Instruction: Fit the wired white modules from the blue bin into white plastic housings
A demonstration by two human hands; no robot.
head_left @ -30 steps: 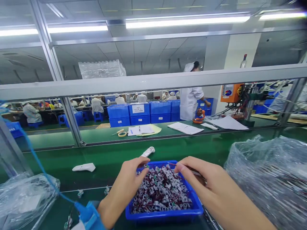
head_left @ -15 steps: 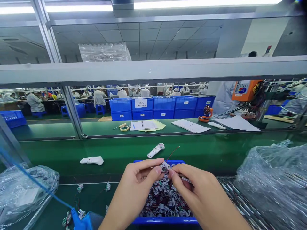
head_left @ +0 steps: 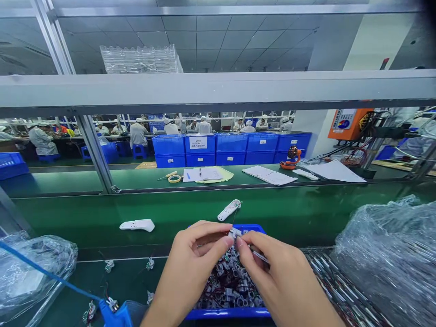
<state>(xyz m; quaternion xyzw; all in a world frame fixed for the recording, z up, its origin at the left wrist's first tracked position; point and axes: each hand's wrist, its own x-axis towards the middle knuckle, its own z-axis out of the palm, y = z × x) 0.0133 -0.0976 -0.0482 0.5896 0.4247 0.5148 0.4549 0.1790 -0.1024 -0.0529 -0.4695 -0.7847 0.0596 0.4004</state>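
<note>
Head view: both hands working tight over the tray, right in the middle of the shot!
Left hand (head_left: 190, 270): fingertips closed on a small white wired connector (head_left: 235, 233), pinching it firmly.
Right hand (head_left: 282, 277): closed on that same connector from the other side, with a thin silver rod (head_left: 260, 256) beside the fingers.
Connector: held just above a blue plastic tray (head_left: 228, 313) heaped with white wired parts (head_left: 231, 284).
Nearby: a white plastic casing (head_left: 229, 210) lying on the green conveyor belt (head_left: 85, 218), just past the tray.
</note>
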